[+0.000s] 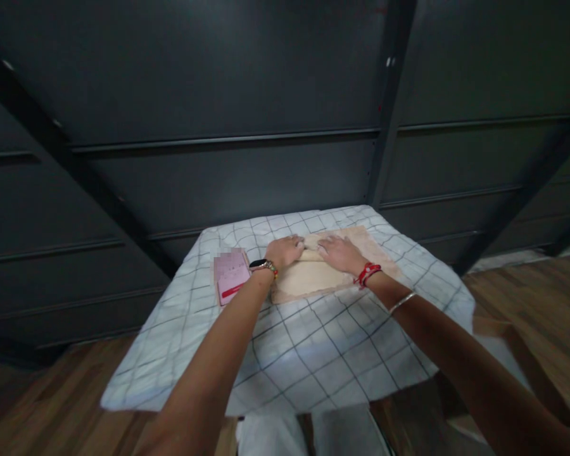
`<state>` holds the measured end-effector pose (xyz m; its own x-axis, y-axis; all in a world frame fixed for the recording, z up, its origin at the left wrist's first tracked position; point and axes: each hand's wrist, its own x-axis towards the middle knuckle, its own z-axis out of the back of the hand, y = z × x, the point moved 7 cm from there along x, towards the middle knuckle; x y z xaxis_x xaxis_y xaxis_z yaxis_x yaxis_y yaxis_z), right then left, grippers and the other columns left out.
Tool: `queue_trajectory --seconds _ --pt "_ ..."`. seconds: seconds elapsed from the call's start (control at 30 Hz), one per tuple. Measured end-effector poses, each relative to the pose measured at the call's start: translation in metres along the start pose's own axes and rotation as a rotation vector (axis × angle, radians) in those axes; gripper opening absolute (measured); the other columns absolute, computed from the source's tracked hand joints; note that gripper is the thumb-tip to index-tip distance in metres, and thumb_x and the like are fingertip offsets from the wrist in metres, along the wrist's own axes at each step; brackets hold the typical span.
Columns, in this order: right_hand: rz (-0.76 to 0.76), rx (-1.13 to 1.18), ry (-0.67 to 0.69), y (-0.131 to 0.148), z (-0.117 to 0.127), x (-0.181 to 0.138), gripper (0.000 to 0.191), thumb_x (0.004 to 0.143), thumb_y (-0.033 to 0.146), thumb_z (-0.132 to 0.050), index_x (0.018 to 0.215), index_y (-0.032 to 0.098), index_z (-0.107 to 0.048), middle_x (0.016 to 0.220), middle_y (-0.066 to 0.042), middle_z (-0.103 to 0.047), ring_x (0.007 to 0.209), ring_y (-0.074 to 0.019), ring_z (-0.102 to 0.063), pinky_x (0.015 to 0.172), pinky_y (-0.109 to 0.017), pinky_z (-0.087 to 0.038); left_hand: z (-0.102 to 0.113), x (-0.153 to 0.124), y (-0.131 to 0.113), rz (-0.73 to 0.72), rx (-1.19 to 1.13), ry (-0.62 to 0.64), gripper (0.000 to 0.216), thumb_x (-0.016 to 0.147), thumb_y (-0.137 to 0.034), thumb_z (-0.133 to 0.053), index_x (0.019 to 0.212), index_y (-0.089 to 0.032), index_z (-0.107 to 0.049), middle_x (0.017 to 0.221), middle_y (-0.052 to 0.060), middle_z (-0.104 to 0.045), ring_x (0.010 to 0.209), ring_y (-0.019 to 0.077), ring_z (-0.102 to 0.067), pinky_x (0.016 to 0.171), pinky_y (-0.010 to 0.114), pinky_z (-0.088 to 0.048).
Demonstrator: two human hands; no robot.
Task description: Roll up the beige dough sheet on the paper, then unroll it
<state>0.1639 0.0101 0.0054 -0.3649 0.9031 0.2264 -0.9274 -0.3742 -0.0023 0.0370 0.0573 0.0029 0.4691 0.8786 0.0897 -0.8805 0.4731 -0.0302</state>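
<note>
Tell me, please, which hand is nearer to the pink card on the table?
Left. The left hand rests on the beige cloth just right of the pink card. The right hand lies farther right on the same cloth.

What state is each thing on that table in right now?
Beige cloth: lying flat, partly folded, a ridge under the hands.
Left hand: palm down, pressing on the cloth.
Right hand: palm down, flat on the cloth.
Pink card: lying flat beside the cloth, untouched.
Checked tablecloth: spread, draping over the edges.
</note>
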Motion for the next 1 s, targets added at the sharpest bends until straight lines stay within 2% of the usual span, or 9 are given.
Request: queue_trajectory --seconds 0.17,0.23,0.33,0.43,0.53,0.77,1.0 --pt "-0.020 0.005 -0.029 0.025 0.009 -0.035 0.040 0.097 0.039 -0.031 0.118 0.016 -0.056 0.122 -0.014 -0.060 0.121 -0.0285 -0.047 0.096 -0.045 -0.038 0.007 -0.033 -0.012 -0.043 0.033 -0.096 0.043 0.098 -0.033 -0.026 0.126 -0.024 -0.057 0.136 0.003 -0.054 0.126 0.0213 -0.046 0.103 0.035 -0.036" --pt "-0.016 0.004 -0.030 0.030 0.009 -0.041 0.040 0.097 0.040 -0.033 0.121 0.017 -0.054 0.125 -0.013 -0.058 0.124 -0.0282 -0.044 0.096 -0.043 -0.038 0.009 -0.043 -0.016 -0.057 0.053 -0.129 0.043 0.098 -0.034 -0.027 0.130 -0.024 -0.054 0.140 0.004 -0.050 0.130 0.0227 -0.041 0.106 0.038 -0.032" --pt "-0.018 -0.013 -0.047 0.030 0.009 -0.040 0.042 0.096 0.044 -0.035 0.123 0.017 -0.053 0.127 -0.013 -0.057 0.121 -0.0271 -0.047 0.093 -0.039 -0.041 0.009 -0.046 -0.014 -0.002 0.080 -0.187 0.044 0.098 -0.035 -0.027 0.133 -0.023 -0.051 0.142 0.006 -0.048 0.132 0.0261 -0.038 0.107 0.044 -0.030" --pt "-0.034 -0.041 -0.066 0.023 0.009 -0.030 0.045 0.094 0.049 -0.037 0.121 0.017 -0.054 0.120 -0.013 -0.061 0.110 -0.0267 -0.054 0.085 -0.037 -0.045 0.007 -0.032 -0.009 0.038 0.102 -0.226 0.044 0.098 -0.033 -0.027 0.131 -0.020 -0.054 0.139 0.009 -0.050 0.131 0.0279 -0.040 0.106 0.046 -0.031" --pt "-0.033 -0.074 -0.061 0.014 0.008 -0.015 0.048 0.093 0.054 -0.038 0.118 0.015 -0.055 0.114 -0.015 -0.063 0.102 -0.0268 -0.058 0.081 -0.036 -0.047 0.007 -0.006 -0.006 0.023 0.110 -0.235 0.043 0.097 -0.028 -0.028 0.126 -0.018 -0.058 0.133 0.010 -0.056 0.127 0.0255 -0.046 0.103 0.042 -0.036" --pt "0.133 -0.071 0.010 0.000 0.002 0.018 0.045 0.092 0.049 -0.046 0.119 0.015 -0.056 0.116 -0.016 -0.062 0.106 -0.0269 -0.058 0.088 -0.037 -0.044 0.011 0.043 0.002 -0.021 0.081 -0.207 0.044 0.095 -0.024 -0.027 0.127 -0.015 -0.056 0.116 0.011 -0.065 0.107 0.0214 -0.060 0.091 0.034 -0.045" --pt "0.226 0.021 0.048 -0.012 -0.006 0.036 0.042 0.092 0.045 -0.047 0.116 0.013 -0.059 0.115 -0.016 -0.062 0.106 -0.0261 -0.058 0.090 -0.038 -0.043 -0.004 0.074 0.012 -0.041 0.016 -0.120 0.046 0.097 -0.024 -0.022 0.128 -0.012 -0.053 0.119 0.013 -0.064 0.108 0.0213 -0.060 0.090 0.031 -0.045"
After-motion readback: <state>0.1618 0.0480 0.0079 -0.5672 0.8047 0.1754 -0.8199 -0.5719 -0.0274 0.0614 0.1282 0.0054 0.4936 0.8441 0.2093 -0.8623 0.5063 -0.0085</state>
